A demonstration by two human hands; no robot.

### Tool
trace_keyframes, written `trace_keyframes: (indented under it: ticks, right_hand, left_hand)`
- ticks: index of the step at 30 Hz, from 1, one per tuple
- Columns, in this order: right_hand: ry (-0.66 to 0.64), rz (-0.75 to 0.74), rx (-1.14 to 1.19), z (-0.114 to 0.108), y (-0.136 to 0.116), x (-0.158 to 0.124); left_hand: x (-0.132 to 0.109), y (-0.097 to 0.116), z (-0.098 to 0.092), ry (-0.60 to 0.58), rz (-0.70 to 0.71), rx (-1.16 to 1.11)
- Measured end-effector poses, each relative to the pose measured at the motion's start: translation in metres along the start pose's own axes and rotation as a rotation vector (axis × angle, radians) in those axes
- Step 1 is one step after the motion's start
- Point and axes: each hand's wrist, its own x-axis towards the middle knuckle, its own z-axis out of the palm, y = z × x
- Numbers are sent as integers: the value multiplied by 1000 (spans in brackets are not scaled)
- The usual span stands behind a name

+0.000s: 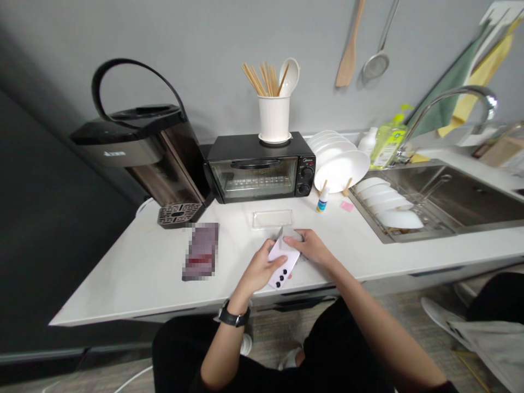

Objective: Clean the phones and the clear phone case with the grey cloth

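A pale pink phone (pixel 286 255) is held low over the counter's front edge, its back facing up and three black camera lenses toward me. My left hand (pixel 260 266) is wrapped around its left side, thumb across the back. At the far end my right hand (pixel 311 246) pinches a thin greyish sheet (pixel 291 236), which looks partly lifted from the phone. Exactly how the sheet is attached cannot be made out. Just beyond lies a clear rectangular tray or case (pixel 273 218). A purplish pixelated flat item (pixel 201 252) rests to the left.
A small white-and-blue bottle (pixel 322 201) and a pink paper square (pixel 346 206) sit behind my right hand. At the back stand a drinks machine (pixel 164 158), a toaster oven (pixel 257 177) and racked plates (pixel 344 169). Right of them is a sink (pixel 462 199) with bowls.
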Motion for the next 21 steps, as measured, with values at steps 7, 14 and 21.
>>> trace_keyframes:
  ticks: [7, 14, 21]
  right_hand:
    - [281, -64, 184, 37, 11, -8]
    - [360, -5, 124, 48, 3, -14]
    - [435, -100, 99, 64, -10, -31]
  left_hand:
    - [8, -7, 3, 137, 56, -31]
    - [-2, -8, 12, 187, 45, -5]
    - [1, 18, 34, 497, 202, 406]
